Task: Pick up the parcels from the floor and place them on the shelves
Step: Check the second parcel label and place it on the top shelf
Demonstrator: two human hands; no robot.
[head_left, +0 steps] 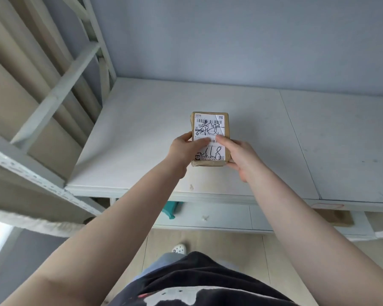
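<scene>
Right now your left hand (184, 147) and right hand (241, 155) both have a grip on the small brown parcel (210, 138) — thumbs pressed on its white label, fingers curled round its sides — held over the white shelf (142, 129), near that shelf's front edge.

The white shipping label (209, 138) on the small brown cardboard parcel (210, 161) bears barcodes, printed digits starting "50", black handwritten Chinese characters, and a handwritten number ending in "8"; the fine print is unreadable.
</scene>
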